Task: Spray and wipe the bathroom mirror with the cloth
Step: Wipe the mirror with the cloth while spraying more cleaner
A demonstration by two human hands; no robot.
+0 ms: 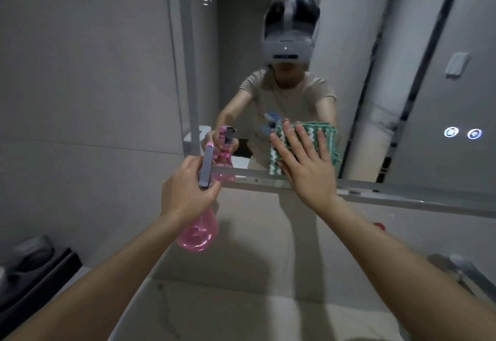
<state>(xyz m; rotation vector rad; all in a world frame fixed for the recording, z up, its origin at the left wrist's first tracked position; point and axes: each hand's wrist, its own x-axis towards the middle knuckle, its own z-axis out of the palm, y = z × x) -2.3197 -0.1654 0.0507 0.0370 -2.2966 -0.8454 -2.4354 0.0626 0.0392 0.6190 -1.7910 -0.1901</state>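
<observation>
The bathroom mirror (402, 45) fills the upper right and reflects a person in a headset. My right hand (306, 163) presses a green-and-white cloth (276, 160) flat against the glass near the mirror's lower edge, fingers straight and spread. My left hand (188, 193) grips the neck of a pink spray bottle (200, 233) with a grey trigger head (207, 166), its nozzle pointing at the mirror's lower left corner. The bottle's reflection shows just behind it.
A grey tiled wall (80, 72) stands to the left of the mirror. Below lies a pale countertop (241, 300), with a faucet (467, 273) at the lower right and a dark holder (35, 273) at the lower left. Two lit touch icons (463, 132) glow on the glass.
</observation>
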